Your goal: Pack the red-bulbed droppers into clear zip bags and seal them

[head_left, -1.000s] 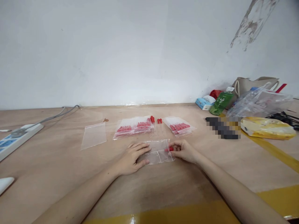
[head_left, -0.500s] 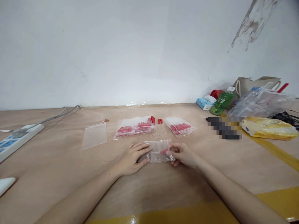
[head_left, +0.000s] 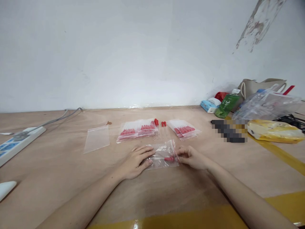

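Head view: I see one red-bulbed dropper [head_left: 169, 159] inside a clear plastic bag [head_left: 162, 149], left hand [head_left: 137, 163] flat atop, right hand [head_left: 190, 157] pinching its edge, other red-bulbed droppers [head_left: 162, 124] unbagged.

Thin, clear plastic catches crinkled highlights on a zip bag [head_left: 159, 149] at the center of the frame, over a red dropper [head_left: 169, 159] with a smooth, rubbery-looking bulb. The tabletop [head_left: 59, 168] shows a smooth, wood-toned surface with a soft sheen, edged at bottom by glossy yellow tape [head_left: 157, 219]. Behind, a matt wall [head_left: 133, 57] turns rough and flaked at upper right, above a shiny plastic bottle [head_left: 227, 104] and crumpled transparent wrapping [head_left: 268, 103].
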A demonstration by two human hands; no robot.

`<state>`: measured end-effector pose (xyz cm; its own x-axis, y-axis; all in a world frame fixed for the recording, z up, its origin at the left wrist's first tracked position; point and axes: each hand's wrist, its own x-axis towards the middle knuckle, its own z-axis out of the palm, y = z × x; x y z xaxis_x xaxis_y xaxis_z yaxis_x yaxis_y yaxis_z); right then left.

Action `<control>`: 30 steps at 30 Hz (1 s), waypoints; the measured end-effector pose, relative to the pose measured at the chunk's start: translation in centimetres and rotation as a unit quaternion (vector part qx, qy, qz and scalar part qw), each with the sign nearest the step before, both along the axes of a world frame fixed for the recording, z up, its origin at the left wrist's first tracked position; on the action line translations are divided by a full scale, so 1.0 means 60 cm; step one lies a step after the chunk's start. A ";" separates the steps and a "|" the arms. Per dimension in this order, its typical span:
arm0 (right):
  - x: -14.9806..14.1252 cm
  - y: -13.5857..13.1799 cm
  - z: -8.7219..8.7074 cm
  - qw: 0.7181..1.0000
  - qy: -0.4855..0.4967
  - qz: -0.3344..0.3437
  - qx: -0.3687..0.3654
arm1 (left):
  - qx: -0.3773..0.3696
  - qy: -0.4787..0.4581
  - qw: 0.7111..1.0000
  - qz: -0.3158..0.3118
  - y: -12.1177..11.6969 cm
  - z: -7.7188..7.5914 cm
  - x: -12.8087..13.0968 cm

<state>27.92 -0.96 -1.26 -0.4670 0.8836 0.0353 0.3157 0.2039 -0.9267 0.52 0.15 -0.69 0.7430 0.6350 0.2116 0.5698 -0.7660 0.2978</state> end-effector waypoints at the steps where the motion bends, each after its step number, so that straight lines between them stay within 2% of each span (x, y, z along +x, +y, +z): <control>1: 0.005 0.001 0.001 1.000 -0.013 -0.011 0.005 | 0.008 -0.003 1.000 0.001 0.000 -0.001 -0.001; 4: 0.019 0.011 -0.002 0.992 -0.045 -0.111 0.032 | 0.073 -0.027 0.996 0.035 0.011 0.001 -0.004; 7: 0.019 0.027 -0.001 0.974 -0.064 -0.191 0.104 | 0.162 -0.037 0.980 0.107 0.044 0.010 -0.006; 9: 0.007 0.039 0.006 0.964 -0.100 -0.195 0.149 | 0.196 -0.014 0.970 0.141 0.074 0.016 -0.004; 15: -0.054 0.075 0.036 0.916 -0.246 -0.170 0.268 | 0.224 0.071 0.961 0.145 0.142 0.013 0.009; 17: -0.070 0.091 0.039 0.908 -0.267 -0.181 0.267 | 0.218 0.076 0.961 0.150 0.151 0.008 0.006; 22: -0.099 0.143 0.035 0.900 -0.310 -0.228 0.204 | 0.220 0.067 0.956 0.183 0.153 0.003 -0.026; 26: -0.125 0.185 0.033 0.890 -0.318 -0.268 0.188 | 0.224 0.060 0.949 0.215 0.148 0.003 -0.050; 30: -0.146 0.215 0.032 0.887 -0.330 -0.288 0.149 | 0.247 0.023 0.942 0.228 0.132 0.002 -0.050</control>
<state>19.15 11.94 0.65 0.0526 0.9795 0.1943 0.9000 0.0378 -0.4342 -2.47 8.05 -0.58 0.4331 0.7228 0.5385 0.8764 -0.4772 -0.0642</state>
